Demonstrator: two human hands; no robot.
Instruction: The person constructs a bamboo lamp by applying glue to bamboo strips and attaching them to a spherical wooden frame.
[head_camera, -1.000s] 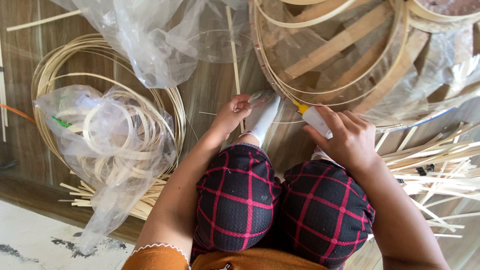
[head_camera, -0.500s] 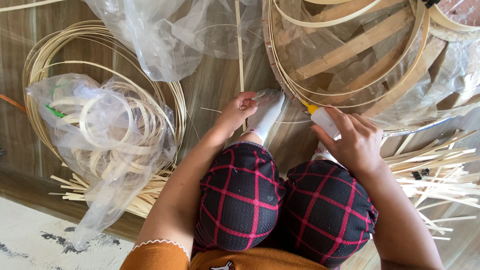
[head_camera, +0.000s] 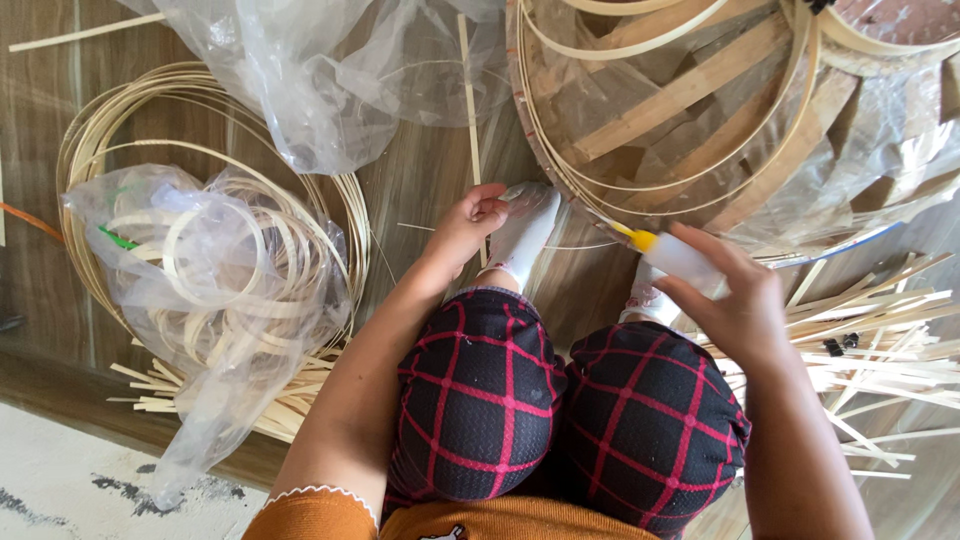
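Floor room tight: bamboo hoop coils (head_camera: 110, 130) at left, loose bamboo strips (head_camera: 880, 330) at right, round bamboo frame (head_camera: 690, 110) ahead. Right hand (head_camera: 735, 305) closed around white glue bottle (head_camera: 675, 255), its yellow nozzle touching the frame's rim. Left hand (head_camera: 470, 225) pinches a thin bamboo strip (head_camera: 470, 110), fingers curled. Clear plastic bag (head_camera: 230, 300) covers the coils.

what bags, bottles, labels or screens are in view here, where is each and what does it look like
Clear plastic bag, left on the floor: crumpled, holding coiled pale strips.
Clear plastic sheet, top centre: loose, crumpled, see-through.
Clear plastic wrap, top right: stretched over the round bamboo frame.
Small bottle, in the grip of the right hand: whitish body, yellow tip.
No labels, signs or screens can be made out.
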